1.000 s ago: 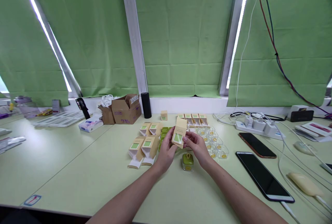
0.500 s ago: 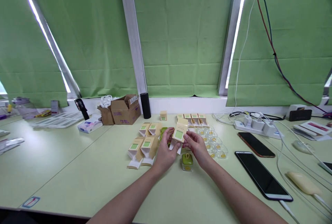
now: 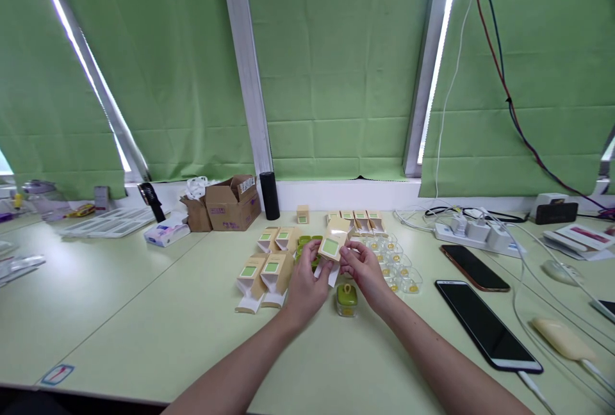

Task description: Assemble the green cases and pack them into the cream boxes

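I hold the carton [image 3: 330,247] in the air above the table [image 3: 144,332], tilted, label facing the camera. The left hand [image 3: 307,277] has its fingers clamped on the carton's left side; the right hand [image 3: 364,269] has its fingertips clamped on the lower right edge. This two-sided grip presumably keeps the carton steady while leaving the white flaps [image 3: 333,275], which hang below, unobstructed. The jar [image 3: 346,301], green lid fitted, stands on the table between the forearms, probably set there to be within reach of both hands. Four cartons [image 3: 273,266] lie to the left, open ends toward the near edge, an orientation that appears to favour access from the front. Green lids [image 3: 302,242] sit behind the left hand, partly hidden; clear cups [image 3: 394,261] are grouped to the right, and rear cartons [image 3: 362,223] form a row behind. Grouping by type seems intended to keep parts distinct. The table is pale green and smooth, with a seam at left. Two phones [image 3: 487,325] and a power strip [image 3: 473,235] occupy the right; a cardboard box [image 3: 234,207] and a black cylinder [image 3: 270,196] stand by the wall, below green blinds [image 3: 336,69].
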`<action>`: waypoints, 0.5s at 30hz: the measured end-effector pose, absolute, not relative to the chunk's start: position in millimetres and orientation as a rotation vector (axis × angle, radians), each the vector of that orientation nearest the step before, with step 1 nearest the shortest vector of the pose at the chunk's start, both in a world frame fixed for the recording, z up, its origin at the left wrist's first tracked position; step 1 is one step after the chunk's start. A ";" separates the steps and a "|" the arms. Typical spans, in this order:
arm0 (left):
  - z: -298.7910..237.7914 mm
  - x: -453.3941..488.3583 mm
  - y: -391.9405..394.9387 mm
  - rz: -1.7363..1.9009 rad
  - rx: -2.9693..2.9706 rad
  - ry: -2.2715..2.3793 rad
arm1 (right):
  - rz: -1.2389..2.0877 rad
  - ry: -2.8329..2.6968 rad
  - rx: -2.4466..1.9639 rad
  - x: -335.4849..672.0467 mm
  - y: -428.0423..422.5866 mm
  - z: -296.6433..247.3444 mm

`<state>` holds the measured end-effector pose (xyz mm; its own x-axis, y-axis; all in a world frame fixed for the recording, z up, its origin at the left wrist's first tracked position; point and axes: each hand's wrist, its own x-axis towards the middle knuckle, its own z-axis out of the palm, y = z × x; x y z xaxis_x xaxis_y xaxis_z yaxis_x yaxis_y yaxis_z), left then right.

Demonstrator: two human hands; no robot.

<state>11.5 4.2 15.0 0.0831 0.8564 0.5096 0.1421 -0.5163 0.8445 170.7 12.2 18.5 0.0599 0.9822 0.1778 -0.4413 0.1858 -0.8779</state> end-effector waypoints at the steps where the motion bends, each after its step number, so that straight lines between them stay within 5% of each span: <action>1: 14.3 11.4 4.2 1.478 1.751 0.977 | 1.247 -0.932 -0.743 170.4 11.9 19.2; 15: 11.7 11.5 7.0 1.520 1.732 0.930 | 1.338 -0.880 -0.738 167.7 13.7 18.4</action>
